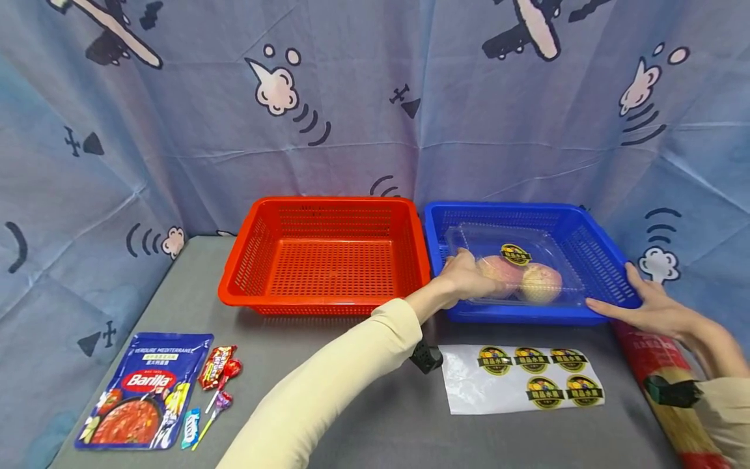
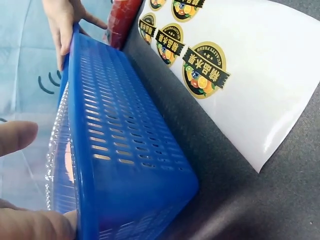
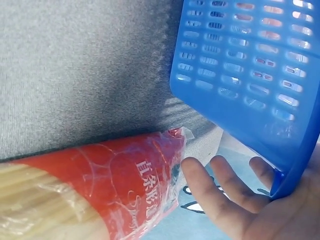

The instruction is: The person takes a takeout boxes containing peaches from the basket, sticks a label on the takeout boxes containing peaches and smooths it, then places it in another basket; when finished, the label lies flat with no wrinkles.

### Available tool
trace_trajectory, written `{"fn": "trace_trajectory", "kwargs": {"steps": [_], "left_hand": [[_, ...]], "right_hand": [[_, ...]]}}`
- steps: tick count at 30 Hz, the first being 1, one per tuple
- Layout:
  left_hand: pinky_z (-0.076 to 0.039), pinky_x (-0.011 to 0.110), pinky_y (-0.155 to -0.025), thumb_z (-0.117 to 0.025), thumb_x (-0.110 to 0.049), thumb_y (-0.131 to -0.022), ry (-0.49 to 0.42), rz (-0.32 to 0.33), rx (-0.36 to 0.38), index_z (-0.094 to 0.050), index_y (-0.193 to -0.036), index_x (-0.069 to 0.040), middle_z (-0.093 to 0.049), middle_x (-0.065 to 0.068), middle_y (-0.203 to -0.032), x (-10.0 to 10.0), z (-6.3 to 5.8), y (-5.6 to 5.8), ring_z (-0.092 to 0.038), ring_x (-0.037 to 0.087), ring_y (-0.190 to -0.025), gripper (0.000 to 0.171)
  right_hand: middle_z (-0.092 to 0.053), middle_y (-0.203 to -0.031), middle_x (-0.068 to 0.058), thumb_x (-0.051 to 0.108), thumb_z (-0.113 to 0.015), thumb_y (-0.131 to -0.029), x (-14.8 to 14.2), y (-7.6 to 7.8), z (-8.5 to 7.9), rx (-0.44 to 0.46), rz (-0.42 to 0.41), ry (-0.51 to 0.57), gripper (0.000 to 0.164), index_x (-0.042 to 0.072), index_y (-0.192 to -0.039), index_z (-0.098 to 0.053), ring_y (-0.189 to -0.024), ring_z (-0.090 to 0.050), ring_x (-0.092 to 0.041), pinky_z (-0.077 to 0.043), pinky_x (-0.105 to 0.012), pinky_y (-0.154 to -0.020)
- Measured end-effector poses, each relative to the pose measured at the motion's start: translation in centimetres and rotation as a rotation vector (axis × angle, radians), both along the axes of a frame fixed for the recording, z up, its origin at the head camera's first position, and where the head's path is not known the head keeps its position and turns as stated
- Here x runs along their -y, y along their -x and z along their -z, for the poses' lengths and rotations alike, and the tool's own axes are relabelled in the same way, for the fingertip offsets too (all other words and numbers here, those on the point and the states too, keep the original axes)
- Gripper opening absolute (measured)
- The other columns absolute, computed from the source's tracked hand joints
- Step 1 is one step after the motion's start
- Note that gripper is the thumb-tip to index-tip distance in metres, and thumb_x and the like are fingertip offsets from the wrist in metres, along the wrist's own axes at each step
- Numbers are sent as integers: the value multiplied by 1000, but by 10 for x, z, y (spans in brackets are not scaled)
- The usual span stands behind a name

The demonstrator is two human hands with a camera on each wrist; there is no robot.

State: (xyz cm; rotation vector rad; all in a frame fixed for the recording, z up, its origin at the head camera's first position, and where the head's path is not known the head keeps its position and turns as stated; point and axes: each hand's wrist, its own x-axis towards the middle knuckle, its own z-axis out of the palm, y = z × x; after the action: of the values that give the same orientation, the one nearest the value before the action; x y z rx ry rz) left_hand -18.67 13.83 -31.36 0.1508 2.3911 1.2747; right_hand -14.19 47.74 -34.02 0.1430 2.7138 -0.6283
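Note:
A clear plastic box with two round pinkish-yellow fruits inside and a black-and-gold label on its lid lies in the blue basket. My left hand is at the box's left end, near the basket's front left. In the left wrist view its thumb and a finger stand apart, the thumb tip right at the basket rim. My right hand grips the basket's front right corner, thumb along the front rim. Its other fingers spread outside the basket wall.
A red basket stands left of the blue one. In front lies a white label sheet with several stickers. A spaghetti packet lies under the right forearm. At left are a blue sauce pouch and several sweets. A patterned curtain hangs behind.

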Motion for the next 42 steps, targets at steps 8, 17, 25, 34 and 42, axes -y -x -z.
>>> {"fn": "trace_trajectory", "kwargs": {"steps": [8,17,25,34,42], "left_hand": [[-34,36,-125,-75,-26,-88,-51,-3,17,-20,-163,-6,-27,11,-169,1,2,2,-32,22,-154,95],[-24,39,-129,-70,-24,-91,-95,5,38,-16,-165,-8,-16,13,-172,1,4,4,-20,24,-159,93],[-29,38,-126,-68,-18,-91,-149,19,64,-13,-165,-12,-14,11,-173,3,8,5,-29,21,-154,93],[-27,39,-128,-71,-20,-88,-133,95,-19,-21,-164,-9,-27,9,-170,7,11,2,-26,23,-157,91],[-45,30,-114,-67,-25,-92,5,266,-356,-42,-154,-6,-53,13,-151,36,13,-3,-51,21,-138,69]], "right_hand": [[28,-148,-49,59,-52,-100,-3,1,0,-14,-21,37,118,-6,-149,33,-138,23,-69,-6,-86,-106],[27,-148,-50,59,-52,-100,-7,3,3,-10,-20,41,117,-6,-149,33,-139,21,-69,-8,-86,-105],[27,-149,-48,58,-53,-100,-9,5,5,-19,-24,48,117,-4,-150,33,-140,22,-68,-8,-85,-106],[27,-149,-49,61,-52,-99,-5,3,3,-9,-6,33,118,-5,-149,33,-139,21,-70,-9,-86,-104],[17,-149,-53,62,-48,-100,-3,-1,2,-49,10,9,116,-9,-148,31,-139,3,-73,-17,-85,-104]]}}
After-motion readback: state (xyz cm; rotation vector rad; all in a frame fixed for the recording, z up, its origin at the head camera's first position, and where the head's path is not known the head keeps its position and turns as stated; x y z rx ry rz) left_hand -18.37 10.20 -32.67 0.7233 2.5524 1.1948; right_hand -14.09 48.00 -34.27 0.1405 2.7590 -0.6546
